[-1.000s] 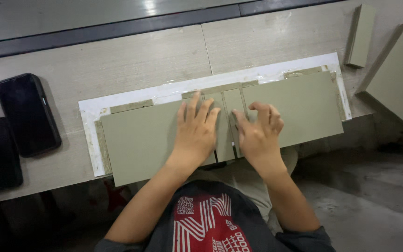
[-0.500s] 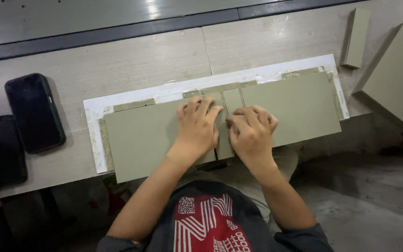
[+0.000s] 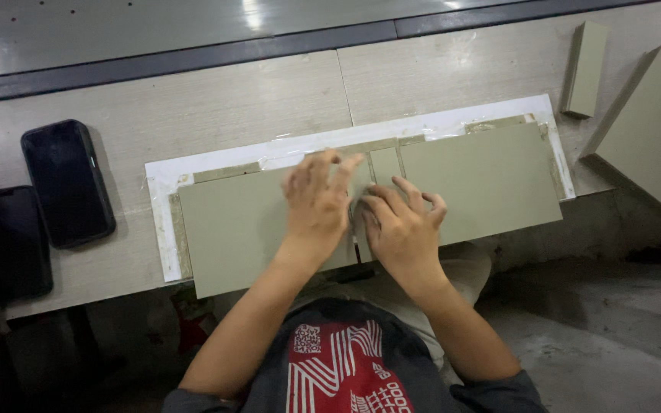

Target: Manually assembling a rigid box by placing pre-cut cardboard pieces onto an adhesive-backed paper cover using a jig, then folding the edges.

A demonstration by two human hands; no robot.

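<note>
arms: 2, bare from the short sleeves down to the wrists | left hand (image 3: pixel 317 200): bare, no glove, ring or watch | right hand (image 3: pixel 399 226): bare, no glove, ring or watch | shirt (image 3: pixel 346 367): dark grey, short-sleeved | chest print: red block with white angular shapes and small white marks

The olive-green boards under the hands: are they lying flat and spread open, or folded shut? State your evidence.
Spread flat. The olive-green boards lie side by side on the white sheet, with the left hand and right hand pressing at the middle strip.

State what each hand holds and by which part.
Nothing is gripped: left hand and right hand press flat on the olive boards near the middle strip.
</note>
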